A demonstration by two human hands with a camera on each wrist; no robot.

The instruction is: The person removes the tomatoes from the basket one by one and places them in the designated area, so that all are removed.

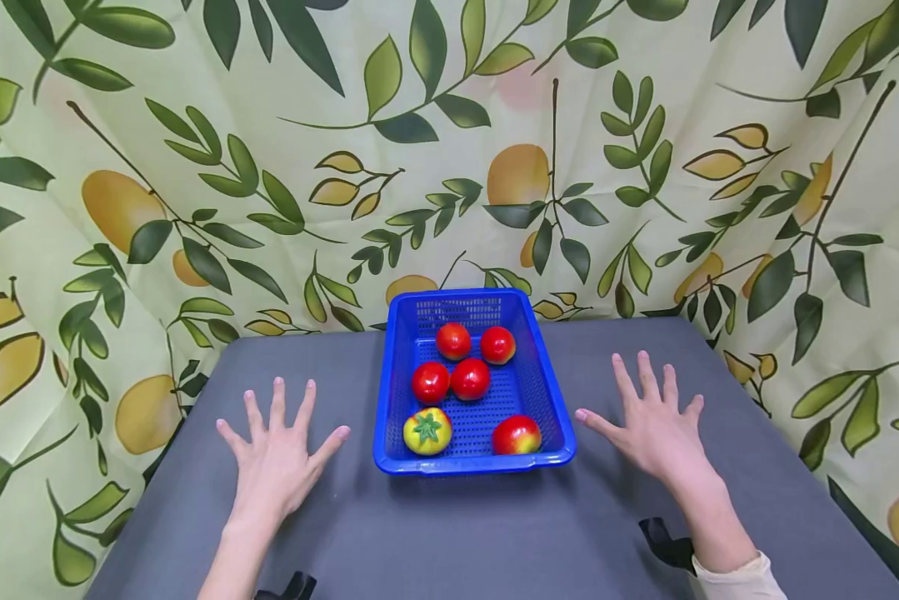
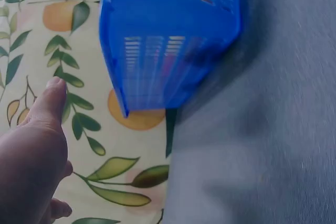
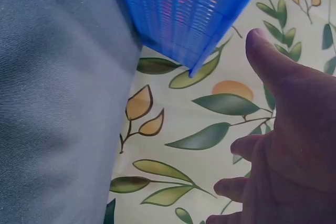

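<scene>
A blue plastic basket (image 1: 475, 465) with slotted walls stands in the middle of the table. Inside it lie several red tomatoes (image 1: 470, 379), a yellow one with a green star-shaped top (image 1: 427, 431), and a red-and-yellow fruit (image 1: 516, 435) at the near right. To the basket's left, my left hand (image 1: 277, 458) has its fingers spread and holds nothing. My right hand (image 1: 655, 429) is spread on the other side, its thumb tip close to the basket's right rim. Both wrist views show the basket's outer wall beyond each thumb, with neither hand gripping it.
A grey cloth covers the table (image 1: 479, 542). Behind and beside it hangs a pale curtain (image 1: 449, 167) printed with leaves and orange fruit. Black straps (image 1: 666, 542) sit at the wrists, and a light sleeve (image 1: 741, 579) shows on the right arm.
</scene>
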